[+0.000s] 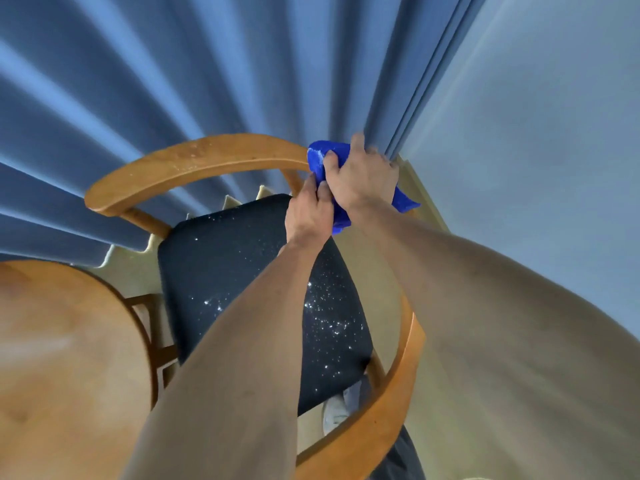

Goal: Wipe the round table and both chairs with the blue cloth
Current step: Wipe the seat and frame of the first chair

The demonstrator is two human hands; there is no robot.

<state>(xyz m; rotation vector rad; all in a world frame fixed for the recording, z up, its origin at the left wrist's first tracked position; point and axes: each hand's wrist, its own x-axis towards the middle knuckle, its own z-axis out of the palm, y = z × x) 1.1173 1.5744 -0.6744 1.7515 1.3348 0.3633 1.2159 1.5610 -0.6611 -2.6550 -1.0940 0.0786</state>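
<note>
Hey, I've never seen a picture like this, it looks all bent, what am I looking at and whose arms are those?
This is one picture from a wide-angle camera worn on a person's head, looking down, which is why everything curves. The two bare arms are the wearer's own. Both hands meet at the chair's curved wooden rail: the right hand grips a blue cloth against it, and the left hand holds the cloth's lower part. The dark seat below carries white specks. The round table shows at lower left, with blue curtains behind.
</note>
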